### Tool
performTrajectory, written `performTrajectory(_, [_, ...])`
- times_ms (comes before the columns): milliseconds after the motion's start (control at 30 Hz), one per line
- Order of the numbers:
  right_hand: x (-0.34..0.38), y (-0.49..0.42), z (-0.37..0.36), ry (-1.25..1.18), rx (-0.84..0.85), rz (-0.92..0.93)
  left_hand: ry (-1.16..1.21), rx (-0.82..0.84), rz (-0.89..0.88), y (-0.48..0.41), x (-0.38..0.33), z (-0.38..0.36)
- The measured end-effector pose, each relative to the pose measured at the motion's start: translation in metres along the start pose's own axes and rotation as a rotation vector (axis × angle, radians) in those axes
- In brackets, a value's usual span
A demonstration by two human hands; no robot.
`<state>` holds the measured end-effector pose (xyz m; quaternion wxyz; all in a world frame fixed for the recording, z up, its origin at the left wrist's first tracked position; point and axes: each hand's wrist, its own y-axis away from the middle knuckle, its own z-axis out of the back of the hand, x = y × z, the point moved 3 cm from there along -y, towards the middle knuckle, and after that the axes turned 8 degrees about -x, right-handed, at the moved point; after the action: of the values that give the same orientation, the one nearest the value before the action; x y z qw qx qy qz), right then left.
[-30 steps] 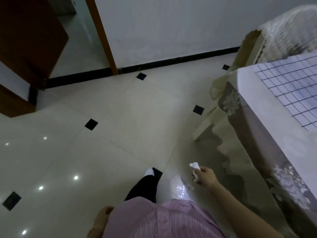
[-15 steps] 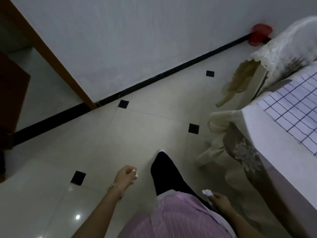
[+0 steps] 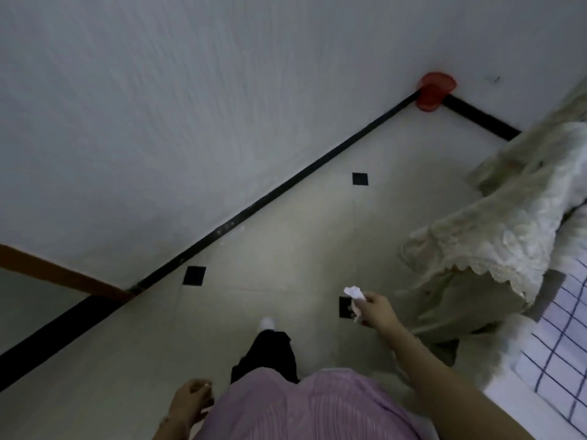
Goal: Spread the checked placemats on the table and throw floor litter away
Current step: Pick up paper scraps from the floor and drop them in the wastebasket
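My right hand (image 3: 374, 309) reaches forward over the floor, shut on a crumpled white paper scrap (image 3: 354, 293). Low at my side, my left hand (image 3: 190, 403) is curled around a small white bit of litter (image 3: 207, 386). A red bin (image 3: 434, 90) stands in the far corner where the two walls meet. At the right edge lies a checked placemat (image 3: 565, 338), white with dark lines, spread on the table (image 3: 524, 404).
A chair draped in cream lace cloth (image 3: 495, 246) stands on the right between me and the bin. A black skirting strip (image 3: 286, 188) runs along the white wall. A brown door frame (image 3: 63, 276) is at the left. My leg and white shoe (image 3: 267, 322) step forward.
I have walked and turned right along the wall; the red bin is now nearer and more central. My right hand has swung forward with the paper, my left hand has dropped back.
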<state>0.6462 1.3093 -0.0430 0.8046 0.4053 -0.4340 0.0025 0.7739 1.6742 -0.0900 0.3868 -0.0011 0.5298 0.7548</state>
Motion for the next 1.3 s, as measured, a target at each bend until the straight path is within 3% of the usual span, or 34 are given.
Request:
performTrajectory(100, [0.052,-0.057,-0.006,-0.075,-0.047,-0.005,-0.050,-0.018,0.026,-0.037,-0.062,-0.007])
performTrajectory(333, [0.114,-0.159,0.004,-0.156,-0.201,-0.161,-0.336,0.065,-0.132,-0.113,-0.281,-0.069])
performTrajectory(567, [0.128,-0.219,0.035,-0.247,-0.357,-0.397,-0.492,0.295,-0.411,-0.135,-0.538,-0.211])
performTrajectory(733, [0.141,-0.280,0.060,-0.333,-0.420,-0.491,-0.532,0.431,-0.513,-0.131,-0.659,-0.334])
performTrajectory(933, [0.214,-0.399,0.134,-0.385,-0.489,-0.467,-0.544,0.418,-0.332,-0.140,-0.737,-0.429])
performTrajectory(1300, [0.446,-0.630,0.298,-0.397,-0.453,-0.226,-0.399,0.275,-0.042,-0.168,-0.887,-0.547])
